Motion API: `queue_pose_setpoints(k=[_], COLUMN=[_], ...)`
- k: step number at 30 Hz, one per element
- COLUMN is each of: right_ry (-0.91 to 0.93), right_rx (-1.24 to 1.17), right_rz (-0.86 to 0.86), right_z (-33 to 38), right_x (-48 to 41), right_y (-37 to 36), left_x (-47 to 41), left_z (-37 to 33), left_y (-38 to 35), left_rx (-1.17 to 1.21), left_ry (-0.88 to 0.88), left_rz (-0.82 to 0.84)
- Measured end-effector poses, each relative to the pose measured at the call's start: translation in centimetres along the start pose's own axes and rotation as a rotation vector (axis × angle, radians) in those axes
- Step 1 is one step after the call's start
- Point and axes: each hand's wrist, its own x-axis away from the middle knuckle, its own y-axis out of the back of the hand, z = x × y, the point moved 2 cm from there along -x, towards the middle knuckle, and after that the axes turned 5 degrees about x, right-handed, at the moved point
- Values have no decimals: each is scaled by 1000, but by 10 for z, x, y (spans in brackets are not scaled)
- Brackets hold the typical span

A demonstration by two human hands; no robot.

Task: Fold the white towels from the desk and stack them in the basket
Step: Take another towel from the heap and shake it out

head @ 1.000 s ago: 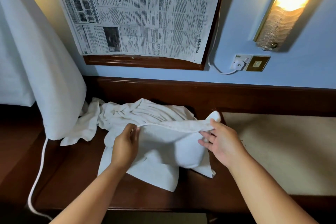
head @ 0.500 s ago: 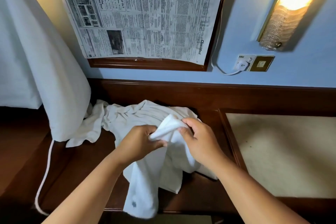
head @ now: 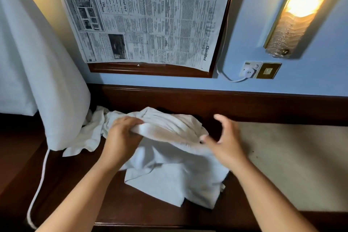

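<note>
Towel [head: 175, 179] gripped by L hand [head: 122, 136]; R hand [head: 225, 142] spread open, just beside it.

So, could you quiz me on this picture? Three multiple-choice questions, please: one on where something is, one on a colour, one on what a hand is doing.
1. Where is the newspaper?
A) on the floor
B) hung over a wooden frame on the wall
C) in a drawer

2. What colour is the wall?
A) blue
B) green
C) red

3. What is the left hand doing?
A) hanging idle
B) gripping the white towel
C) waving

Answers:
1 B: its pages cover the frame above the desk.
2 A: plain blue shows around the lit lamp.
3 B: its fingers curl round a bunched fold.
</note>
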Motion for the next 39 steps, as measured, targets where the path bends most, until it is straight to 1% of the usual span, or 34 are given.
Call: queue_pose_setpoints(k=[1,2,3,4,5,7,9,11,13,16,20,22,23,25,26,28,29,31,33,34,36,38,39], right_ry=[118,211,269,283,267,203,132,114,105,85,70,111,149,225,253,324,354,358,242,143,-65,-156,-172], right_rx=[36,73,97,95,37,-130,-282,-363,-392,-388,-310,-315,-316,-275,-252,-255,-263,-280,-367,-443,-533,-469,-413], right_rz=[180,316,396,388,311,130,30,20,43,136,204,239,230,150,97,19,10,-3,-99,-184,-406,-606,-659], right_z=[19,31,40,44,48,48,45,40,34,27,24,31,35,40,39,41,43,42,25,13,-16,-38,-43], right_x=[12,20,28,31,31,26,20,17,16,17,20,25,27,29,29,32,34,36,25,15,-3,-12,-14], right_y=[-12,-24,-34,-43,-47,-46,-37,-27,-21,-20,-29,-31,-31,-29,-28,-24,-24,-23,-13,-4,26,62,76], left_x=[-9,-16,-21,-24,-27,-27,-24,-17,-11,-5,-8,-9,-9,-6,-4,2,7,23,48,60,80,92,93], left_z=[-19,-36,-52,-63,-71,-72,-63,-50,-40,-36,-46,-57,-61,-67,-66,-55,-47,-21,20,46,100,138,147], left_y=[0,-2,-4,-6,-8,-11,-16,-22,-28,-31,-29,-27,-26,-28,-30,-34,-39,-50,-60,-61,-53,-37,-30], left_rx=[-16,-17,6,58,155,426,641,749,760,743,638,628,621,575,550,544,532,389,166,87,-77,-276,-317], left_ry=[-109,-178,-212,-207,-152,51,234,348,408,393,274,223,187,96,69,79,87,62,81,131,259,367,410], left_rz=[13,29,40,42,45,74,98,123,112,109,161,214,250,276,252,225,264,436,588,604,513,437,409])
